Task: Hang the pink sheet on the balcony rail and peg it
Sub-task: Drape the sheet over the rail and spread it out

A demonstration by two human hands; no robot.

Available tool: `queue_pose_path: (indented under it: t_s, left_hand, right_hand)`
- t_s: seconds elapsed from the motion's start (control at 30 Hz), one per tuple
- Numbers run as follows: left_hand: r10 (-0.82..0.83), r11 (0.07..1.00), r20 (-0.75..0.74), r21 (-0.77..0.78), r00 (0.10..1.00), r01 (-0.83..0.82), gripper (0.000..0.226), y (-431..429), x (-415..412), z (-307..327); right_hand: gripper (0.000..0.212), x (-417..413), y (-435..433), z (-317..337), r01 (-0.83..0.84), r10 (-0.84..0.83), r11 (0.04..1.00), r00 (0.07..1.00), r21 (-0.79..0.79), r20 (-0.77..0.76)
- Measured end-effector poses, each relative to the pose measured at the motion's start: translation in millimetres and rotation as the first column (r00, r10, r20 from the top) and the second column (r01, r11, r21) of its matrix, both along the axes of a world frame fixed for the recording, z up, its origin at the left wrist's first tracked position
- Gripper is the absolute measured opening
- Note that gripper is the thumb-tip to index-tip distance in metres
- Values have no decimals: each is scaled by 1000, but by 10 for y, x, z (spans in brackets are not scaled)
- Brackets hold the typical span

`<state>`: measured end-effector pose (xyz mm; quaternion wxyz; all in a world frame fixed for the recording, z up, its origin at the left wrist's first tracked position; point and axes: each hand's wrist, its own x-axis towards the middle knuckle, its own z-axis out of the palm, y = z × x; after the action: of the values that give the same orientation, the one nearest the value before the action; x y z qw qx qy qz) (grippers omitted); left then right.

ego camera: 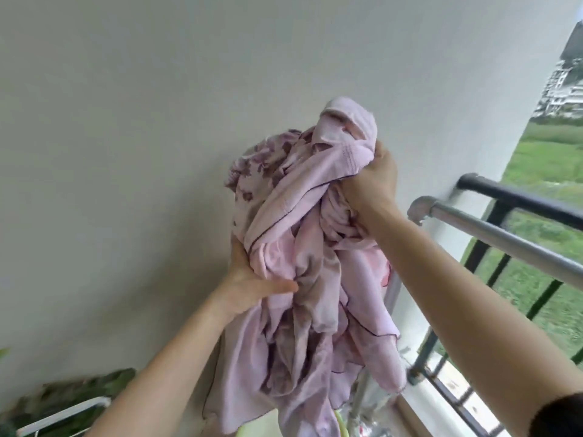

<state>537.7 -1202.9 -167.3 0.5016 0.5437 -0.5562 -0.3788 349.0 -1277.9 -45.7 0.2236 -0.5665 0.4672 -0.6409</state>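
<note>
Pink sheet (303,266): bunched in a loose bundle, held up in the air in front of a pale wall (126,137); not on any rail. A patterned part with darker purple blotches shows at its upper left; dark stitched edging runs along several folds. Its lower folds hang free below the hands.

Left hand (252,279): under and against the left side of the bundle, about mid-height; grip closed into the cloth, thumb lying across a fold, fingers hidden behind the fabric.

Right hand (372,181): higher up, at the right side near the bundle's top; grip clenched on a gathered wad of cloth, knuckles toward the camera.

Silver rail (504,244): round metal tube with an elbow joint at its wall end, to the right of the bundle and apart from it; bare.

Black balcony rail (520,197): just beyond the silver one, with dark upright bars below; bare.

Beyond the rails: green grass (542,165) and distant pale buildings (564,89).

Lower left corner: blurred green leaves (79,389) and a white bar (63,417).
</note>
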Motion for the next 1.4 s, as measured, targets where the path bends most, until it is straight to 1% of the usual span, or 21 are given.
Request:
queue_pose_path:
  t_s: [0.1,0.2,0.27,0.3,0.4,0.5,0.6,0.67,0.73,0.83,0.93,0.97,1.0,1.03,1.1,1.13,1.2,1.23,1.27,1.33,1.4]
  left_hand:
    - [65,998,-22,25,998,-64,95,-42,-335,-425]
    - [171,984,117,37,978,-176,44,-262,-109,-563]
    - [324,945,280,-41,904,-326,24,-383,196,-437]
    - [420,907,339,-110,842,-408,26,-450,360,-333]
    - [608,790,368,-367,703,-491,21,-625,643,189]
    - [657,696,230,-552,718,-459,11,-665,587,753]
    - [593,644,33,-619,805,-449,13,-551,367,1083]
    - [491,688,-51,-590,869,-423,15,-501,272,1178]
    - [318,781,-141,-521,937,-344,21,-458,230,1223]
    - [208,832,-88,-508,974,-224,26,-415,231,1202]
    - [176,860,153,-504,972,-77,17,-389,333,1117]
    - [141,879,242,-476,960,-9,15,-380,384,1091]
    - [111,899,333,-435,936,48,15,-366,441,1061]
    - [74,920,414,-379,907,98,20,-337,497,1030]
    - [-44,971,448,-189,893,143,35,-265,658,916]
    - [-117,985,409,-67,905,158,51,-242,773,839]
    - [-211,974,268,140,940,179,94,-189,933,665]
    - [-230,958,193,216,954,188,103,-161,935,592]
    - [-244,939,123,277,962,203,102,-146,886,545]
    - [-280,910,63,336,958,244,80,-164,686,481]
    - [-278,922,145,318,949,222,55,-190,466,522]
  right_hand:
    - [27,-3,80,-151,-63,65,997,997,40,-32]
    - [34,-222,45,-230,-84,101,994,935,65,-341]
    - [48,-477,-11,-239,-4,41,998,795,61,-605]
    - [60,-598,-22,-266,33,24,997,712,69,-702]
    - [88,-782,-11,-435,93,111,977,542,190,-833]
    - [102,-782,-61,-642,-47,282,952,515,302,-809]
    - [118,-734,-57,-787,-213,504,856,545,471,-669]
    - [122,-655,-45,-841,-388,631,770,583,506,-512]
    - [105,-572,-14,-837,-549,763,637,546,541,-345]
    - [80,-507,43,-811,-509,857,470,459,721,-235]
    - [59,-455,84,-837,-388,903,379,352,840,-245]
    - [55,-408,109,-809,-341,898,395,342,853,-278]
    - [49,-358,96,-788,-281,869,463,332,841,-367]
    - [48,-305,79,-732,-224,802,583,315,781,-508]
    - [41,-236,-94,-649,-109,535,841,306,530,-787]
    - [35,-233,-217,-588,-57,385,919,356,391,-852]
    - [20,-265,-433,-383,36,150,980,499,194,-853]
    - [18,-274,-509,-244,72,66,989,558,128,-827]
    - [20,-260,-586,-112,86,-2,994,606,63,-795]
    - [18,-172,-659,155,63,-61,998,674,-25,-736]
    - [17,-61,-739,369,-1,-82,994,650,-108,-756]
